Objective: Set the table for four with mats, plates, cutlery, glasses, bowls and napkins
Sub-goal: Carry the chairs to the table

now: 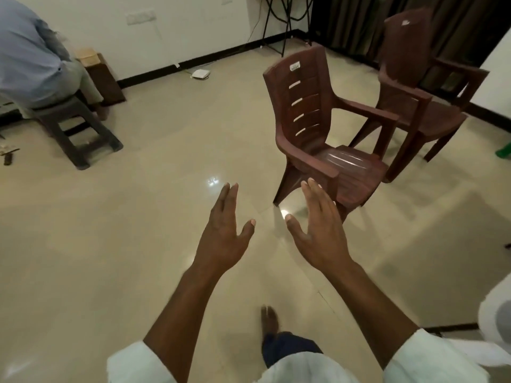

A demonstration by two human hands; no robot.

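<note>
Both hands empty and spread: left hand (225,233) and right hand (318,230) held out side by side over bare floor (138,244), fingers straight, thumbs turned inward toward each other, nothing gripped. Below the wrists, white sleeves (431,357) and one bare foot (269,319) mid-step. No mats, plates, cutlery, glasses, bowls or napkins anywhere in view; no table seen either, so location of the task's things: out of frame, cannot tell where. Just beyond the right fingertips, a brown plastic armchair (320,128), slatted back, sticker near the top, glossy moulded surface, seat facing away to the right. Judged light and stiff, slightly flexing under load, smooth enough to slip in a loose hold; best taken by the two armrests or the top of the backrest, if seating is to be brought to the table. Further past the right hand, a second brown chair (412,78) of like make, just behind the first. Well off beyond the left hand, a dark stool (74,128) with a seated person in a pale blue shirt (30,51), and a wooden box (103,76) by the wall. Farthest out, a white device (201,74) on the floor with a cable, tripod legs (273,26), dark curtain (359,20). Task judged barely begun from this view: nothing laid, nothing in hand.
</note>
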